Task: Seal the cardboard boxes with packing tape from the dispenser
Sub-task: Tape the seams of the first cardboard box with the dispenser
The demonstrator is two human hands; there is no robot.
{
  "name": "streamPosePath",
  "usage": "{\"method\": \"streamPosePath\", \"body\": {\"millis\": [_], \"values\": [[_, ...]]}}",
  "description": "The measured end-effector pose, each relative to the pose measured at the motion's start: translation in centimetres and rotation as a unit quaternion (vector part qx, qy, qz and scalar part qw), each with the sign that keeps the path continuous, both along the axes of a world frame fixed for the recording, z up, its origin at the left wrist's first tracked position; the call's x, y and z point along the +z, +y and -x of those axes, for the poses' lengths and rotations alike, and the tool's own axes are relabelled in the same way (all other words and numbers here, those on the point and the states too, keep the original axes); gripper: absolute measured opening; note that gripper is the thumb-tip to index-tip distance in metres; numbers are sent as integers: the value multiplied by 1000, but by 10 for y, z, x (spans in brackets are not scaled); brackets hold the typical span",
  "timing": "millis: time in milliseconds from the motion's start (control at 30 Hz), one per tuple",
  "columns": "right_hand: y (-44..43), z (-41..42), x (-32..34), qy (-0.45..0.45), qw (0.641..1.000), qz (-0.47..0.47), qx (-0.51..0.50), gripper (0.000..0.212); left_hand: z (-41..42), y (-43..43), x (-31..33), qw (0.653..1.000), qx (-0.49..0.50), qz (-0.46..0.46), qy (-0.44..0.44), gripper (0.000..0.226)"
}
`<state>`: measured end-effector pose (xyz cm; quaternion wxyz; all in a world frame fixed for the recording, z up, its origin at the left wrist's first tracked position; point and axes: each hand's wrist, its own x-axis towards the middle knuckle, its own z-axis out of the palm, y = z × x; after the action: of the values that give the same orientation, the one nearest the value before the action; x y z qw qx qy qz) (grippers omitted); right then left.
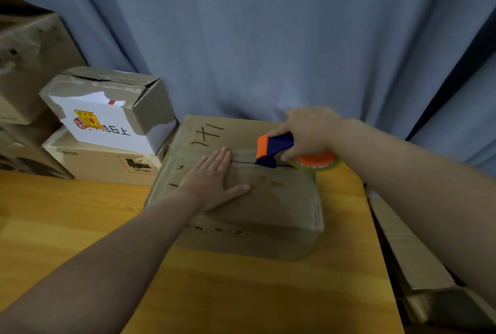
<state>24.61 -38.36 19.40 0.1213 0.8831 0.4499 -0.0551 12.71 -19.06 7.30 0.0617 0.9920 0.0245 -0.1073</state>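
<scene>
Box (268, 199) mid-frame on desk (80, 226), seam (241, 159) running left–right. Dispenser (273, 147) on seam, gripped in curled right hand (308, 129); flat left hand (214, 180) pressing lid just left. Bare seam toward right edge.

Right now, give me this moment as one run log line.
step: taping top seam | left hand: pressed flat on cardboard box | right hand: grips tape dispenser on seam

A makeshift packing corner: stacked cardboard boxes (107, 119) (one labelled); wooden table (67, 213); blue curtain (268, 38) behind
</scene>
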Motion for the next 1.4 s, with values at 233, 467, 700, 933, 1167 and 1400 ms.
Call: {"method": "streamPosePath", "body": {"millis": [233, 467, 700, 933, 1167, 1400], "values": [[-32, -15, -16, 104, 985, -60, -122, 67, 1, -9, 4, 999, 21, -30, 4, 99], [-3, -59, -10, 206, 964, 22, -165, 80, -4, -50, 8, 993, -104, -42, 34, 140], [21, -89, -21, 322, 920, 86, -207, 100, -1, -45, 12, 990, -121, -43, 65, 140], [17, -102, -33, 403, 888, 84, -204, 84, -6, -43, 12, 992, -107, -14, 66, 142], [3, -100, -31, 428, 877, 49, -215, 78, -24, -36, 15, 985, -124, -29, 120, 145], [25, -48, -3, 260, 951, 135, -97, 56, -30, -36, 19, 980, -134, -46, 139, 141]]}}
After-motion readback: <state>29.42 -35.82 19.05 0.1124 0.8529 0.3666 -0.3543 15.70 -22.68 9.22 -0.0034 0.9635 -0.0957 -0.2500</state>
